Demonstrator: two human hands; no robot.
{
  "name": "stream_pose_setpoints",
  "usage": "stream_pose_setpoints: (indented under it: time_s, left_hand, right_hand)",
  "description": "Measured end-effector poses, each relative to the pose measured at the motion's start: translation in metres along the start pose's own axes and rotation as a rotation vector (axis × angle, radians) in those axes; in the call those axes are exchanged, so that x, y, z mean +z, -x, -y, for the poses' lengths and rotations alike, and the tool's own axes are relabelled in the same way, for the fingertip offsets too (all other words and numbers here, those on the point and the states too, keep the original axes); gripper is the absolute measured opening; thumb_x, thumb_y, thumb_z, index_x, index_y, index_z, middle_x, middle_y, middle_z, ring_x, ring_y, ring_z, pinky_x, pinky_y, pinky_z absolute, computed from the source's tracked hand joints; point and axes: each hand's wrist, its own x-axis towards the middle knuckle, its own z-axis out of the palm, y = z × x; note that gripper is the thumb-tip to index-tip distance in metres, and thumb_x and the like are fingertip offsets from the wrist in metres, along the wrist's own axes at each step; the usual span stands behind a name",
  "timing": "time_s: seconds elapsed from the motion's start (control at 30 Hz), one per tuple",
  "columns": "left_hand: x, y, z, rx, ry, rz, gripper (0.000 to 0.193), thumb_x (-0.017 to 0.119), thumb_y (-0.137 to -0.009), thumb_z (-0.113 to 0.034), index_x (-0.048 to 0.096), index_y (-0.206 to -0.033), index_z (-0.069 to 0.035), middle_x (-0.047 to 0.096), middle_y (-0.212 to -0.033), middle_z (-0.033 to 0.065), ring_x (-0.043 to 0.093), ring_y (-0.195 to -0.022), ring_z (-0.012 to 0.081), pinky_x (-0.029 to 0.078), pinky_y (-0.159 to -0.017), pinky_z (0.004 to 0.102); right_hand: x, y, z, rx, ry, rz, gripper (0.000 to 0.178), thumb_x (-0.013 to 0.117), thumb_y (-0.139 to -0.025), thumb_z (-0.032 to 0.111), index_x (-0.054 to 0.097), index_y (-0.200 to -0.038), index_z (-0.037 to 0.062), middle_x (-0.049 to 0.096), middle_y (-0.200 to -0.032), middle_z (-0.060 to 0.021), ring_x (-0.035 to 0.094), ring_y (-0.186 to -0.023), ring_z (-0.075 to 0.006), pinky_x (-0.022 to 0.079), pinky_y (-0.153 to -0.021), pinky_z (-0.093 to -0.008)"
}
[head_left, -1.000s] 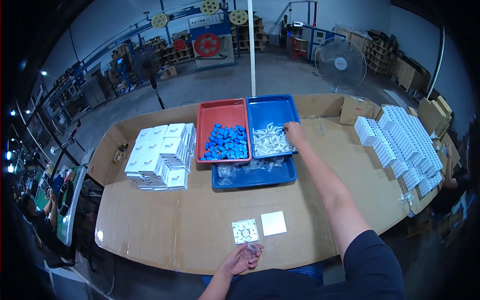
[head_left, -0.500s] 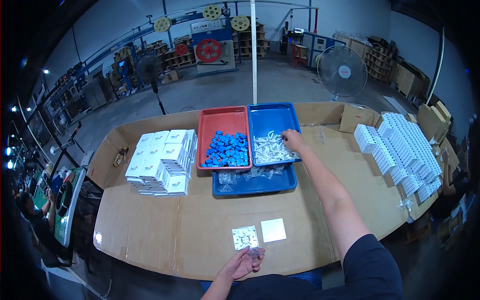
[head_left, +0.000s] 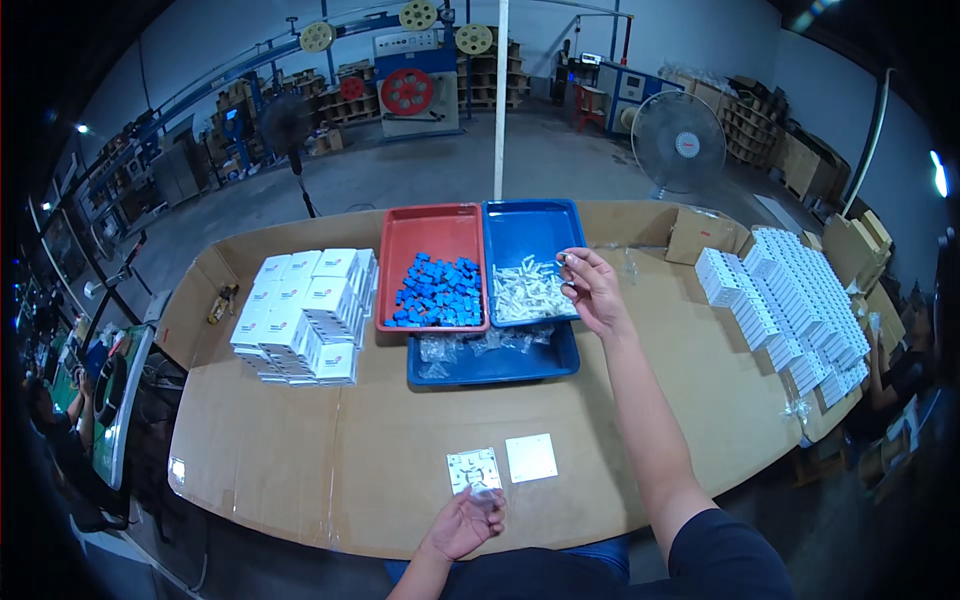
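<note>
My left hand (head_left: 464,524) is near the front edge of the cardboard-covered table. Its fingers close on a small clear plastic bag (head_left: 487,496), which overlaps the near edge of a white square plate with moulded fittings (head_left: 472,466). A plain white square plate (head_left: 531,457) lies to the right of that one. My right hand (head_left: 598,292) is at the right rim of the blue tray (head_left: 535,222), fingers pinched together. What sits between those fingertips is too small to make out. Small white pieces (head_left: 527,292) are heaped in this tray.
Left of the blue tray, a red tray (head_left: 430,228) holds blue parts (head_left: 437,292). A lower blue tray (head_left: 490,370) contains clear bags. White boxes (head_left: 300,312) are stacked at left; rows of white units (head_left: 790,310) stand at right. Fans and machinery are beyond.
My right hand has lifted from the white pieces to the blue tray's right rim, fingers still pinched. The left hand still grips the bag. The whole view has shifted slightly.
</note>
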Motion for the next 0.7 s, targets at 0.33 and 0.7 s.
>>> stream_pose_setpoints:
  time_s: [0.33,0.7]
  left_hand:
    - [0.052,-0.038,-0.025,0.236,-0.099,-0.155,0.053,0.048,-0.11,-0.045,0.058,-0.142,-0.005,0.069,-0.122,0.0067,0.065,-0.098,0.0192,0.053,-0.089,0.0346]
    - [0.054,-0.033,-0.012,0.155,-0.298,-0.338,0.047,0.047,-0.111,-0.046,0.064,-0.131,-0.007,0.072,-0.122,0.0088,0.066,-0.099,0.0172,0.054,-0.088,0.0343]
  right_hand:
    - [0.021,0.145,-0.059,0.246,0.517,-0.001,0.014,0.073,-0.092,-0.002,0.073,-0.106,-0.0016,0.069,-0.085,-0.0014,0.054,-0.067,-0.0034,0.043,-0.059,-0.0214]
    - [0.046,0.189,-0.065,0.3,0.865,0.411,0.01,0.079,-0.089,0.008,0.078,-0.098,0.0054,0.074,-0.09,-0.0015,0.062,-0.075,-0.0085,0.048,-0.066,-0.0253]
